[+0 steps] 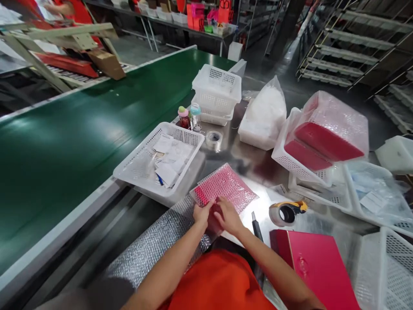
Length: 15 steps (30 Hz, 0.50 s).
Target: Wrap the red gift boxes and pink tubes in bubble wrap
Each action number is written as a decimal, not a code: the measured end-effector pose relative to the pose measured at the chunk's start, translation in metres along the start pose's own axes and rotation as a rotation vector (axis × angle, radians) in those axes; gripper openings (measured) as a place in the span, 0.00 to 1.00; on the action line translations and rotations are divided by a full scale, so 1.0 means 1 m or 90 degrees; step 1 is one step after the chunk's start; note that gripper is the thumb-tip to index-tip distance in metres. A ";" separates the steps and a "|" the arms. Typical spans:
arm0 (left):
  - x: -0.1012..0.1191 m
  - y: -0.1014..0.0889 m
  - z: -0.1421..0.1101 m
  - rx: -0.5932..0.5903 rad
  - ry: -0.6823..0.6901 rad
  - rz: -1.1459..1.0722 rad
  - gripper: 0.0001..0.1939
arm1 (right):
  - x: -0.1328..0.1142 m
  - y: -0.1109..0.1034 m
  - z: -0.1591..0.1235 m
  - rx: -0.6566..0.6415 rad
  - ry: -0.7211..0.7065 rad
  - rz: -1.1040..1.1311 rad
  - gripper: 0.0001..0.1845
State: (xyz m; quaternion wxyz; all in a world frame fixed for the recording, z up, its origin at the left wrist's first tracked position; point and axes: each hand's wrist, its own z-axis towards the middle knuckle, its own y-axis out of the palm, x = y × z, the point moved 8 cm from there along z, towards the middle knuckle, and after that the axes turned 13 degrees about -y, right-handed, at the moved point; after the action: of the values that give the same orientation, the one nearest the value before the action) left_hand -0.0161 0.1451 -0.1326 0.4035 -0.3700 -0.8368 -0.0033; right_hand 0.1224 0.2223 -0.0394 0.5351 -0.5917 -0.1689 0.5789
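A bubble-wrap bag (230, 185) with something pinkish red inside lies on the metal worktable in front of me. My left hand (201, 214) pinches its near edge, thumb uppermost. Close beside it, my right hand (229, 216) has its fingers curled over the same near edge, and some of its fingertips are hidden. A reddish part of the bag shows between both hands. Right of my right hand lies a dark box cutter (257, 227). Under my left forearm stretches a roll of silvery bubble wrap (155, 239).
A tape dispenser (284, 214) and a red box (319, 262) sit to the right. Ahead stand a white basket with papers (124, 169), a tape roll (214, 138), stacked baskets (215, 103) and wrapped red boxes (329, 140). A green conveyor belt (80, 146) runs along the left.
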 end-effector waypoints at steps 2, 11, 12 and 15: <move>-0.005 -0.003 -0.003 0.014 -0.034 -0.026 0.26 | 0.038 -0.035 0.012 0.051 0.063 0.008 0.22; -0.011 0.008 -0.008 0.039 -0.092 -0.144 0.24 | 0.187 -0.058 0.043 -0.178 0.372 0.353 0.27; -0.009 0.015 -0.007 0.036 -0.094 -0.155 0.24 | 0.195 -0.058 0.044 -0.194 0.376 0.408 0.28; 0.004 0.044 -0.003 0.023 -0.093 -0.183 0.23 | 0.223 -0.062 0.045 -0.221 0.415 0.567 0.33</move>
State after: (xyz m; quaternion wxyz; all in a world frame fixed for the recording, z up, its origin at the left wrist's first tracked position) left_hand 0.0115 0.1785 -0.1412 0.3432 -0.2384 -0.9083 -0.0193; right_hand 0.1703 0.4479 -0.0892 0.1596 -0.8325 0.1774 0.5000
